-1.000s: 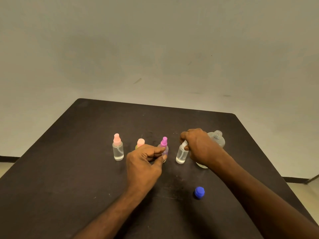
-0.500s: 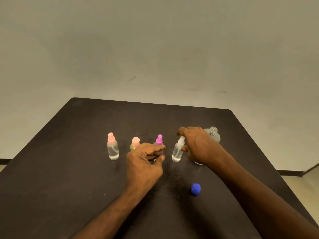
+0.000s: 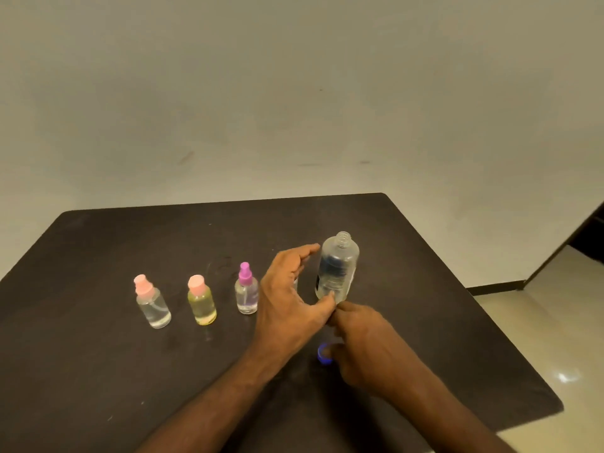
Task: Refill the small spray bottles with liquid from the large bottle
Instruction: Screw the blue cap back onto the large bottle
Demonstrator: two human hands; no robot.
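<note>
Two hands at the large bottle (image 3: 338, 268): left fingers (image 3: 309, 250) spread beside it, right fingers (image 3: 343, 310) curled at its base, grip unclear; upright on the counter (image 3: 98, 371), uncapped, probably light, slick, best gripped mid-body.

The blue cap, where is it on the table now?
In the head view the blue cap lies on the dark table, nearer the person than the large bottle, partly hidden by the right hand.

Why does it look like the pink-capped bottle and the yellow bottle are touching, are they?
Apart. The head view shows dark table between the pink-capped bottle and the yellow bottle.
</note>
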